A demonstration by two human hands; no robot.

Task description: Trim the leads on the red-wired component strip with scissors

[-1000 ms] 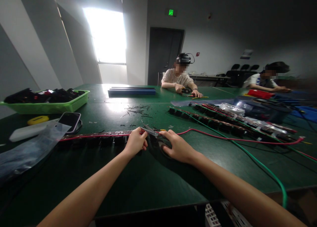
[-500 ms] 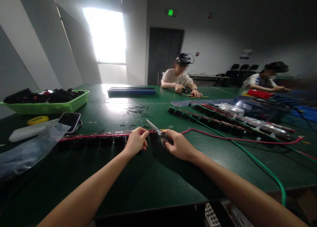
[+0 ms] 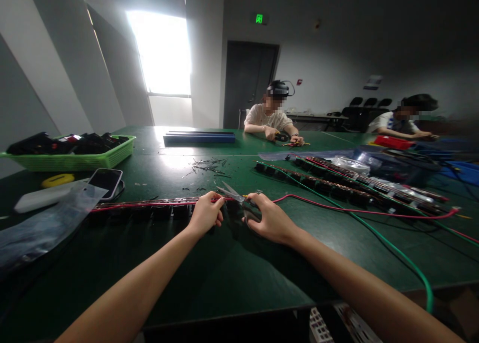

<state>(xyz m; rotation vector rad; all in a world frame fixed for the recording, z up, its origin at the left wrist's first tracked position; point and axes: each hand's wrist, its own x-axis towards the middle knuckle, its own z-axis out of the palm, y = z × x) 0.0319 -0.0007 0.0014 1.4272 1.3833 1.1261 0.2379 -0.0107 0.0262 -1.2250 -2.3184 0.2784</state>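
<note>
My right hand (image 3: pixel 272 218) is closed round the handles of a pair of scissors (image 3: pixel 232 191), whose silver blades stand apart and point to the far left. Just left of them my left hand (image 3: pixel 206 212) pinches a red wire (image 3: pixel 144 204) that runs along a row of black parts (image 3: pixel 157 212). Past my right hand the red wire continues across the table. Between the hands, the end of the row and the exact spot at the blades are partly hidden. Short dark clippings (image 3: pixel 209 167) lie scattered beyond the blades.
To the left are a green basket (image 3: pixel 112 159) of black parts, a phone (image 3: pixel 106 182), a yellow object (image 3: pixel 58 180) and a clear plastic bag (image 3: pixel 52 228). More wired rows (image 3: pixel 318 185) and a green wire (image 3: pixel 389 245) lie right. Two people sit across the table (image 3: pixel 209 283).
The scissors have opened: their blades were together and are now spread, and the fingers of my right hand have parted with the handles. My left hand has stayed in place.
</note>
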